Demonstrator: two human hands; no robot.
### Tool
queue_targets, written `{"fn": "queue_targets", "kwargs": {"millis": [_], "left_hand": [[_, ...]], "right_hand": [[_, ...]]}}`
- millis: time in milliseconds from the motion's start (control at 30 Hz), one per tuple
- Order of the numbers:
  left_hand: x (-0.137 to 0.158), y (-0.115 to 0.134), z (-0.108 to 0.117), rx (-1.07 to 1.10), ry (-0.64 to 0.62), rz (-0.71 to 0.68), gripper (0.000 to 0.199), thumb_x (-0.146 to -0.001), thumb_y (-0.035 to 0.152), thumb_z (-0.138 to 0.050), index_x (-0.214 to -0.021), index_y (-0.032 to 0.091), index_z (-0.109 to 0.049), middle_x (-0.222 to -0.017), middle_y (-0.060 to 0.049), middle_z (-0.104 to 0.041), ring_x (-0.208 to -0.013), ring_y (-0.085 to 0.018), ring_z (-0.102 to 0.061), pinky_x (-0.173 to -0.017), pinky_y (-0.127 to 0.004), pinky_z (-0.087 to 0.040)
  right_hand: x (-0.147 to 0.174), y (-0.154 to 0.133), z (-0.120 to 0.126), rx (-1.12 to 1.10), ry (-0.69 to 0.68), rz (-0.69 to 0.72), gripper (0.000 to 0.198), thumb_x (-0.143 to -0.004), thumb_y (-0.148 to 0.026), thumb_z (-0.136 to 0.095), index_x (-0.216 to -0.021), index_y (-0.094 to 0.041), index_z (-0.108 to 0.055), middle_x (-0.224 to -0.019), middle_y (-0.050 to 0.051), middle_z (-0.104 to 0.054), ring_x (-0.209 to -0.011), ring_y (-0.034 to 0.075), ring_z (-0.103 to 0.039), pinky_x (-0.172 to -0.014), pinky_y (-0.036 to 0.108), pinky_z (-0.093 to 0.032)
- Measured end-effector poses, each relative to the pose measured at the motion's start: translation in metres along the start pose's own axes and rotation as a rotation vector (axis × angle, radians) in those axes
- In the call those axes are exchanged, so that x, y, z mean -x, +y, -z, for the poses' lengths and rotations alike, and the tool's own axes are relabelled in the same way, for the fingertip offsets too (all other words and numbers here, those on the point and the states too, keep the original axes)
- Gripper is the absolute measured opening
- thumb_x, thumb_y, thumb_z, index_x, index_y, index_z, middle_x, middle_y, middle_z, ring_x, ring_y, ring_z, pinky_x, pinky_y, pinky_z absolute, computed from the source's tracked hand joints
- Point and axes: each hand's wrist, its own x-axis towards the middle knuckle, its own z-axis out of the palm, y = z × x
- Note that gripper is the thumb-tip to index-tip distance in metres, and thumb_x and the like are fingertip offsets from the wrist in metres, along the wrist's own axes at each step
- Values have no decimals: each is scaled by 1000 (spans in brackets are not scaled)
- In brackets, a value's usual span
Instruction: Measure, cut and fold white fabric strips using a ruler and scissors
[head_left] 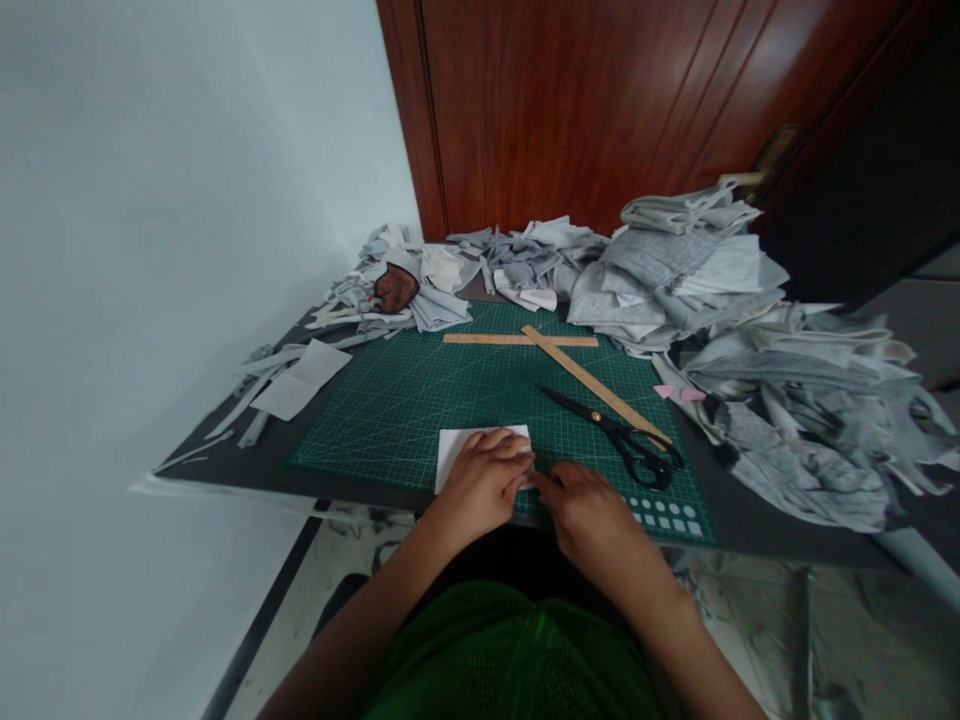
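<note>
A white rectangular piece (451, 450), fabric or paper, lies flat near the front edge of the green cutting mat (375, 400). My left hand (489, 472) rests on its right part, fingers lying flat across it. My right hand (581, 500) is at the piece's right edge with its fingers curled, the index fingertip close to my left thumb. Whatever is between those right fingers is hidden. Black-handled scissors (619, 430) lie on the mat just beyond my right hand, blades pointing away to the left.
Two wooden rulers (585, 375) cross on the mat. Grey fabric piles (667, 280) stand at the back right, with more cloth (810, 450) along the right. Scraps (390, 270) heap up at the back left, near a loose white sheet (304, 380). A wall borders the left.
</note>
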Motion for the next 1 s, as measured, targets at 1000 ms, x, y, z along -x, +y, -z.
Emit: {"fn": "queue_targets", "kwargs": {"millis": [1000], "left_hand": [[14, -1, -7, 73, -92, -5, 99, -78, 21, -67, -161, 15, -14, -166, -23, -33, -159, -36, -22, -129, -60, -21]], "right_hand": [[6, -15, -10, -215, 99, 45, 40, -91, -15, -58, -130, -10, -65, -147, 23, -61, -131, 37, -61, -112, 52, -49]]}}
